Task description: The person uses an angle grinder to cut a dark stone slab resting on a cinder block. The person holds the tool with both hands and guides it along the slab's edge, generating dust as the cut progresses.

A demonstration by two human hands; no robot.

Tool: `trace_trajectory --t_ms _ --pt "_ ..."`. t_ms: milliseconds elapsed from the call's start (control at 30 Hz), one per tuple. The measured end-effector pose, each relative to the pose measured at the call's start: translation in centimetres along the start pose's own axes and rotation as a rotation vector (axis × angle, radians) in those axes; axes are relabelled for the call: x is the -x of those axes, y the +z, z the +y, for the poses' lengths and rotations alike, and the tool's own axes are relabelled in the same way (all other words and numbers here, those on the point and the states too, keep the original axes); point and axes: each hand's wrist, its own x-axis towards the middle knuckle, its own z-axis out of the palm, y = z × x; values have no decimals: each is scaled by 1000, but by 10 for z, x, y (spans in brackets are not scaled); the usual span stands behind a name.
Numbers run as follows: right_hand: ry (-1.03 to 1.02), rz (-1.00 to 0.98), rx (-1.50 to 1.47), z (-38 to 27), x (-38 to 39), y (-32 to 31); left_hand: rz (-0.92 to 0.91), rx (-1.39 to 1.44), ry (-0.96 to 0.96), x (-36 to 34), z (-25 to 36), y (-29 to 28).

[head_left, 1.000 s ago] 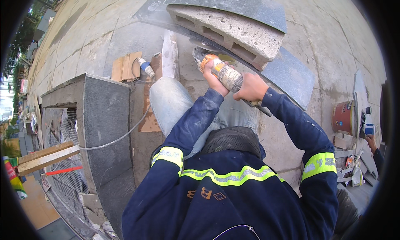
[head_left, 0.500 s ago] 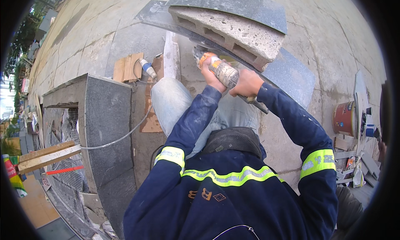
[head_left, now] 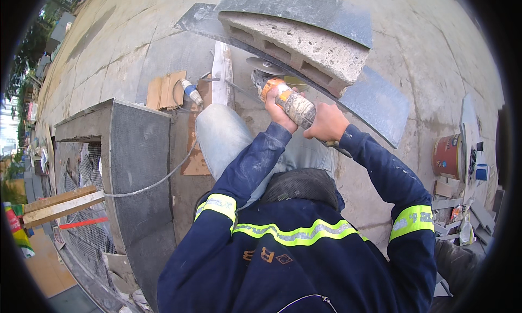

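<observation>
Both my hands hold a dusty angle grinder with an orange head. My left hand wraps round its body near the head; my right hand grips the rear end. The round cutting disc shows at the long near edge of a grey stone slab; whether it touches the slab I cannot tell. On that slab lies a hollow concrete block, with another thin grey slab on top. Beneath and to the right, a lighter grey slab sticks out.
A pale timber lies left of the grinder. Near it are a blue-and-white plug connector, cardboard and a grey cable. A stone-clad box structure stands at left. At right is a red bucket beside offcuts.
The grinder and both hands have shifted slightly down toward me. The disc, blurred and hidden in dust before, now shows clearly, and the dust has thinned.
</observation>
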Motion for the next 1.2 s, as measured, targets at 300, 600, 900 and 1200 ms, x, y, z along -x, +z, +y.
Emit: trace_trajectory --t_ms 300,600,900,1200 --pt "-141 16 -80 -22 -7 26 -2 -34 124 21 38 -14" --pt "-301 -173 -235 -36 -74 88 101 -57 276 7 87 -66" --pt "-348 190 9 -37 -57 125 330 52 489 -13 116 -83" --pt "-579 632 601 -9 -45 59 429 -92 632 -31 130 -100"
